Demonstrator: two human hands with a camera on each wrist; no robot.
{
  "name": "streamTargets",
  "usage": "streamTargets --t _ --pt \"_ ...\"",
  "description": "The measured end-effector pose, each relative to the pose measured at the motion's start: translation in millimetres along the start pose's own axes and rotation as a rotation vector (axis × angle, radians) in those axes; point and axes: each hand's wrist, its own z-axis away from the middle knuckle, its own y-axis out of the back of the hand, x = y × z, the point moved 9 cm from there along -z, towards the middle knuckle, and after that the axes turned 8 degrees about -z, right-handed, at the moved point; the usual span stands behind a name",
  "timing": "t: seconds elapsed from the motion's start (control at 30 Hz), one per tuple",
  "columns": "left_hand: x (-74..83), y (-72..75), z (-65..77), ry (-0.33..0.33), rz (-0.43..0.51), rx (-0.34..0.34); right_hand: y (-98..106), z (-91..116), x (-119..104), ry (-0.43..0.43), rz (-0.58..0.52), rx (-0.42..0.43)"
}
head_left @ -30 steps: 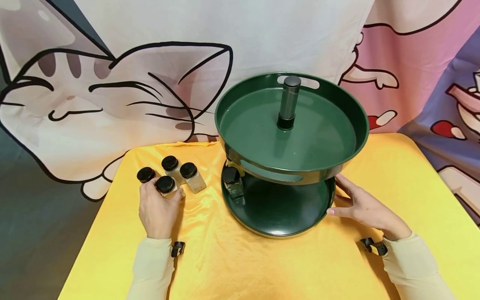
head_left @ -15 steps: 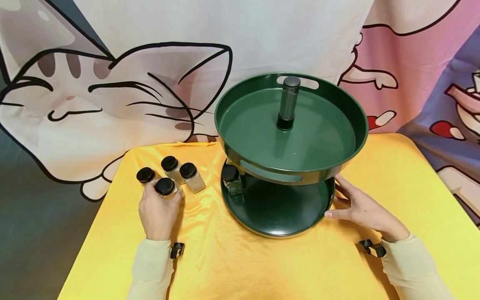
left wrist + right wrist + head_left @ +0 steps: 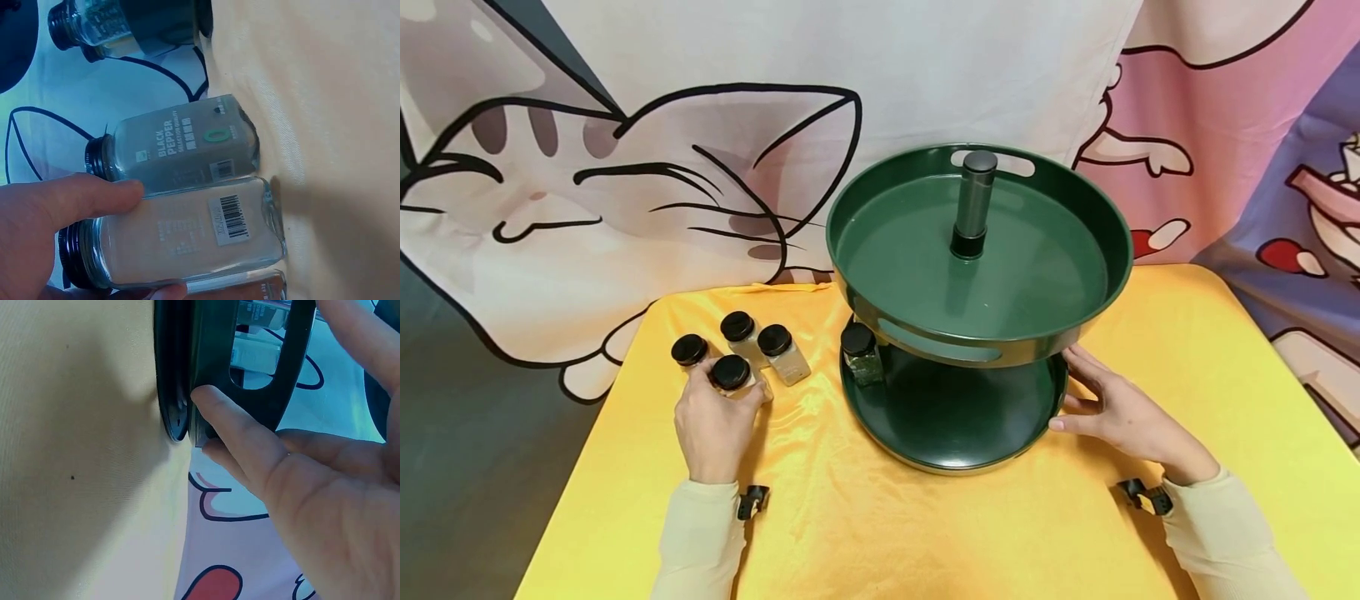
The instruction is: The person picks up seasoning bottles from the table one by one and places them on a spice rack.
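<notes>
My left hand (image 3: 715, 425) grips a square glass spice jar (image 3: 169, 240) with a black lid, thumb on one side and fingers round the other. The jar stands among several like it on the cloth; its neighbour is a black pepper jar (image 3: 187, 144). My right hand (image 3: 1127, 421) touches the right rim of the lower tier (image 3: 962, 433) of a green two-tier turntable, fingers extended and thumb apart. On that tier's left side stands a dark-filled jar (image 3: 862, 358); the left wrist view shows another jar partly hidden behind it.
The upper tier (image 3: 910, 275) overhangs the lower one, with a post (image 3: 973, 204) at its centre and handle slots in its wall. Three more jars, including one nearest the left edge (image 3: 690, 350), stand beside my left hand. A yellow cloth (image 3: 865, 533) covers the table; a printed curtain (image 3: 962, 67) hangs behind.
The lower tier has turned slightly, carrying its dark-filled jar a little backward on the left. My right thumb has shifted slightly left and toward me. My left hand keeps its grip, almost still.
</notes>
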Motion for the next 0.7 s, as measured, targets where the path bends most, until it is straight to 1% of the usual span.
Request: streamTargets --t 0.17,0.3,0.47,0.7 --pt "4.3 4.3 2.0 0.004 0.007 -0.010 1 1 0 0.017 -0.034 0.016" --pt "10.2 10.0 3.6 -0.002 0.017 -0.007 1 2 1 0.015 -0.059 0.026" --pt "18.9 18.2 6.0 -0.029 0.020 0.014 0 2 1 0.001 -0.051 0.028" --pt "30.1 27.9 9.8 -0.052 0.038 0.024 1 4 2 -0.018 -0.084 0.051"
